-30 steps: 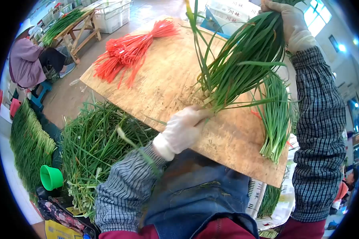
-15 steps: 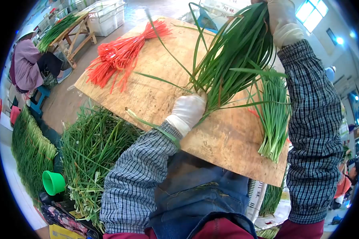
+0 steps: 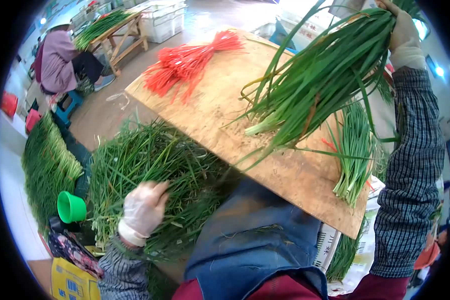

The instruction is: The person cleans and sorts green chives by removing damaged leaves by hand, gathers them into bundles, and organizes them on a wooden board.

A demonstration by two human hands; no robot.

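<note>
My right hand (image 3: 404, 37), in a pale glove, is closed round the leafy upper end of a large bunch of green chives (image 3: 325, 80) at the upper right. The bunch slants down over the wooden board (image 3: 210, 120), its pale stem ends near the board's middle. My left hand (image 3: 145, 207), gloved and slightly blurred, is over the heap of loose green leaves (image 3: 130, 165) left of the board; its fingers are bent together, and whether they hold anything is hidden. A tied chive bundle (image 3: 354, 155) lies at the board's right side. Red ties (image 3: 192, 62) lie on its far left part.
A green cup (image 3: 71, 207) and a long row of chives (image 3: 47, 170) are at the left. Someone in purple (image 3: 57, 60) sits on a blue stool (image 3: 69, 106) beside a wooden bench (image 3: 122, 37). White crates (image 3: 162, 22) stand behind. A white basket (image 3: 330, 245) is below the board's right corner.
My left hand has left the stem ends on the board and moved left and down over the leaf heap. My right hand still holds the bunch. The view has shifted somewhat.
</note>
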